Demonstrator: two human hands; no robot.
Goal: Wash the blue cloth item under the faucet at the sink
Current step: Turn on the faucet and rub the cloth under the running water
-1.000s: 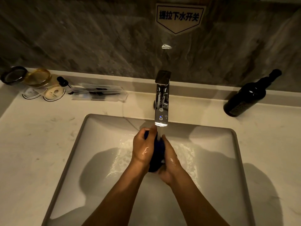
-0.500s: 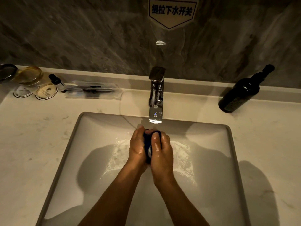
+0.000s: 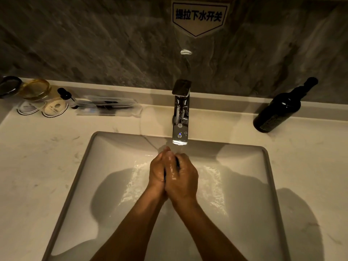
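Note:
My left hand (image 3: 158,171) and my right hand (image 3: 183,178) are pressed together over the white sink (image 3: 113,147), just below the spout of the chrome faucet (image 3: 180,117). The blue cloth item (image 3: 177,161) is squeezed between the palms, and only thin dark slivers of it show between the fingers. Both hands are wet and shiny. My right hand's fingers wrap over the left hand's fingers. Water runs from the spout onto the hands and ripples across the basin floor.
A dark bottle (image 3: 278,110) lies tilted against the back ledge at the right. At the back left stand small jars (image 3: 35,89), round lids (image 3: 54,109), a small dropper bottle (image 3: 66,96) and a clear packet (image 3: 109,107). A sign (image 3: 198,16) hangs on the marble wall.
The hands have closed tighter over the cloth, which showed as a dark blue bundle a second ago. My right hand slid forward over the left.

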